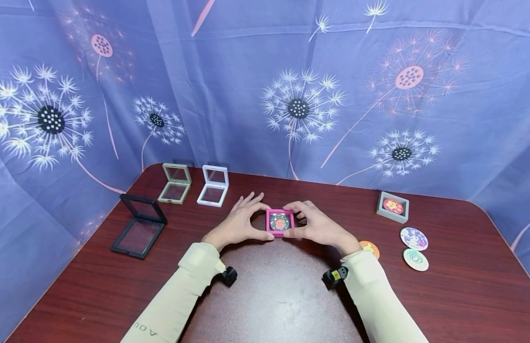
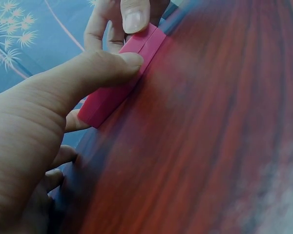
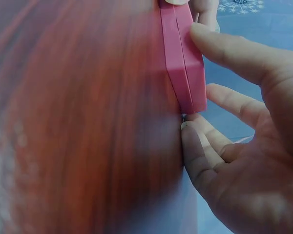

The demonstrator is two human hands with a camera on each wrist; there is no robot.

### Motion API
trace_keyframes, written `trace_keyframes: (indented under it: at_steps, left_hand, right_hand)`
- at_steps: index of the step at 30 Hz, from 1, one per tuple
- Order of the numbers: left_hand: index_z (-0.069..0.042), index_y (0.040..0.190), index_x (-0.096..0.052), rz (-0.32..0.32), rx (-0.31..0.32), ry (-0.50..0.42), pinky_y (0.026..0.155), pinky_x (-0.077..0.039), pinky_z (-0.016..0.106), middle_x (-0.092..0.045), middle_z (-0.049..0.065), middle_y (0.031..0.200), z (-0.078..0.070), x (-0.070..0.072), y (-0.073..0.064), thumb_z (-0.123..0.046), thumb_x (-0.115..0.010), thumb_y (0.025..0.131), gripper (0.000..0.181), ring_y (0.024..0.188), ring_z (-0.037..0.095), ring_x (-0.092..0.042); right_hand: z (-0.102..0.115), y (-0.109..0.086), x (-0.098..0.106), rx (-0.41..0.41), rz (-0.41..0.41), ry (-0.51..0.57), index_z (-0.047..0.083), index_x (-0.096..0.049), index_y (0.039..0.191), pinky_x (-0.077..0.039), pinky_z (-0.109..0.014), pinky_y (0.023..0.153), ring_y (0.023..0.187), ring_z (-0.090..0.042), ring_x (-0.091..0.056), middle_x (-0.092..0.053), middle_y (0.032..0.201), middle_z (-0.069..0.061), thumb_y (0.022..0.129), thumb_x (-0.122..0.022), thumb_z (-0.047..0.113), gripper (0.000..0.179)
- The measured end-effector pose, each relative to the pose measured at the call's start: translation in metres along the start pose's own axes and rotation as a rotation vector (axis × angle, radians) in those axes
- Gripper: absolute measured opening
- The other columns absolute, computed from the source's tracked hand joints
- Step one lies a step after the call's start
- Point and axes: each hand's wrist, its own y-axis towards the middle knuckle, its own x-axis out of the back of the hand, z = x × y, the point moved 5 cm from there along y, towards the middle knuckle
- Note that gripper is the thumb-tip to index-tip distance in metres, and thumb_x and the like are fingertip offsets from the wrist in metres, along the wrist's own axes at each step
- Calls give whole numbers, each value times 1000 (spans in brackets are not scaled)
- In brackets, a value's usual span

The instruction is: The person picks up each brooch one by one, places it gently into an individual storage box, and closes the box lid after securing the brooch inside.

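My left hand (image 1: 241, 223) and right hand (image 1: 318, 226) both pinch the pink frame (image 1: 279, 234) by opposite sides, a round badge (image 1: 280, 222) inside it, near the middle of my desk (image 1: 265, 295). The black frame (image 1: 139, 198) stands open by the desk's left edge.

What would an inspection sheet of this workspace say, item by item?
Surface: glossy dark-red wood-grain table.
Job's things: square pink plastic frame, closed, a round dark-green disc inside.
Clutter: open square black frame, open square olive frame, open square white frame; square grey frame holding round red disc; loose round orange disc, round purple-and-white disc, round mint disc.
Hands: left hand and right hand grip the pink frame from opposite sides.
Cables: nothing seen.
Surroundings: blue dandelion-print fabric curtain behind.
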Motion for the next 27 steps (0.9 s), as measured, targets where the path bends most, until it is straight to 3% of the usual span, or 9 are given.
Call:
trace_keyframes:
  at_steps: [15, 27]
  left_hand:
    - [-18, 134, -65, -8, -19, 20, 129, 0, 55, -30, 16, 171, -3, 0, 2, -48, -93, 77, 70, 162, 36, -10]
    - [-20, 141, -63, 2, 15, 32, 129, 1, 55, -28, 12, 173, -1, -1, 0, -55, -90, 79, 76, 162, 33, -7]
  right_hand:
    - [4, -1, 0, -24, -10, -65, 9, -59, 144, -54, -50, 98, 121, -35, -56, -52, 130, -17, 91, -85, 19, 60]
    - [4, -2, 0, -39, 10, -72, 9, -58, 147, -55, -49, 98, 123, -36, -55, -50, 132, -17, 94, -83, 19, 59]
